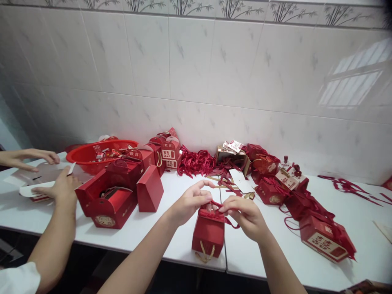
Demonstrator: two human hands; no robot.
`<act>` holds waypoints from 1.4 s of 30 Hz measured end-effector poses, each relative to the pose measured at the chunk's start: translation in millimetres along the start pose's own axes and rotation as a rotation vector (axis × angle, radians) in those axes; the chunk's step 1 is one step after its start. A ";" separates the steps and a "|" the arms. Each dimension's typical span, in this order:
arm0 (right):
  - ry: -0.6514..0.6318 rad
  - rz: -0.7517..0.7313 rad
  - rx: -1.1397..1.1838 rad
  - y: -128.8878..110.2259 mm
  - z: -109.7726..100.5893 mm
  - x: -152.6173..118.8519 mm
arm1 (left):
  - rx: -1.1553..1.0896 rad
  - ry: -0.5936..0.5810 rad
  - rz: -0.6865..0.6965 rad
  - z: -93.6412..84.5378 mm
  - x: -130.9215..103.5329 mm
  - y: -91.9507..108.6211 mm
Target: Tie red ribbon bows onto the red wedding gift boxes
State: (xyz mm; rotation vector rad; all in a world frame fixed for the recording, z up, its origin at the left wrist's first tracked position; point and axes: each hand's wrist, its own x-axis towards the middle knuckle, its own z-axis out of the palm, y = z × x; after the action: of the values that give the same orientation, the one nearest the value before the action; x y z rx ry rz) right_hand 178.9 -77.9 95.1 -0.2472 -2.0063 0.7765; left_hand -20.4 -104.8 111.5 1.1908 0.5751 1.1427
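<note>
Small red cardboard box: upright on a white tabletop, near its front edge, just left of the seam; with a twisted gold cord handle on its near side. Narrow dark-red ribbon: at the box's top, with one length looping to the right.

Left hand: above the box, thumb and fingers narrowed on the ribbon, index finger raised. Right hand: opposite, fingertips pinching the same ribbon.

To the left: plain red card box with a slanted face; large red box with a round gold emblem; red plastic basket, containing small wrapped pieces; co-worker's hands, on white folded card.

Behind: tangled heap of crimson ribbon; flat white card.

To the right: ribboned red box with a cream character panel, foremost of a row; loose dark-red ribbons.

Backdrop: pale tiled wall, bordered with bamboo motifs.
</note>
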 end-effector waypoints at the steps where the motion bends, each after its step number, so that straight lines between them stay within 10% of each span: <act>1: 0.007 -0.089 -0.141 -1.6 -1.6 0.0 | -0.014 0.013 -0.002 0.0 0.7 0.5; 6: 0.090 -0.289 -0.662 -1.9 2.1 2.6 | -0.015 0.074 0.001 4.4 2.8 4.4; 12: 0.295 -0.190 -0.504 9.0 10.3 -7.0 | 0.590 0.350 0.334 10.3 -6.6 -1.2; 18: 0.695 0.244 -0.424 21.4 -2.6 -58.4 | 0.865 0.782 0.487 -30.3 -30.0 -20.2; 25: 0.766 0.872 -0.441 64.4 -7.8 -162.6 | 1.176 0.933 0.093 -110.0 -88.3 -93.6; 33: 0.840 0.813 -0.526 72.4 -10.2 -157.9 | 1.186 0.833 0.146 -95.6 -77.6 -94.6; 42: 0.253 0.644 -0.183 59.8 34.4 -79.2 | 0.782 0.438 0.085 -42.8 -25.3 -90.9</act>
State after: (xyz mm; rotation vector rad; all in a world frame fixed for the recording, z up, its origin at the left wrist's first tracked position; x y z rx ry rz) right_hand 185.1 -82.5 -9.7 -1.0813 -1.7572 0.8943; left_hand -31.5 -105.5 8.5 1.6332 1.4047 1.3044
